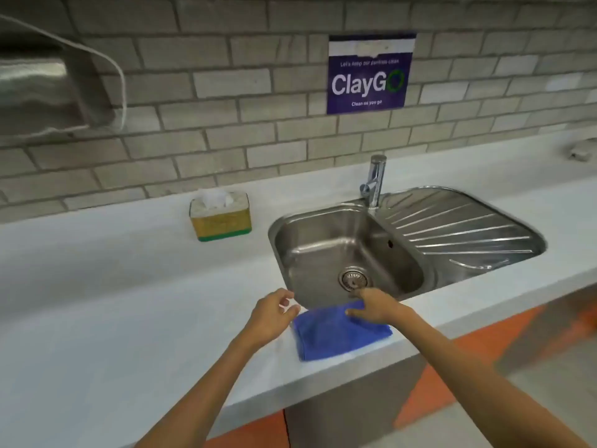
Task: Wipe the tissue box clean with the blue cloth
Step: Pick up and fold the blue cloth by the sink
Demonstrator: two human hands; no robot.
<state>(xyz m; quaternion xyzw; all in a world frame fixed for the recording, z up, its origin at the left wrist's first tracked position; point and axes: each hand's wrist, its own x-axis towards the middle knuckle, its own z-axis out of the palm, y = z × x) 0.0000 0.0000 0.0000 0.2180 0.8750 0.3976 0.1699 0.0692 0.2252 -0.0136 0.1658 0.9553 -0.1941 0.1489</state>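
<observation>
While flat on the counter, blue cloth under right hand.

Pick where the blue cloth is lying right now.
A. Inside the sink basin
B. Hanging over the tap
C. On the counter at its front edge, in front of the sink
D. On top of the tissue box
C: the blue cloth lies flat on the counter at its front edge, just in front of the sink, with the right hand resting on it.
</observation>
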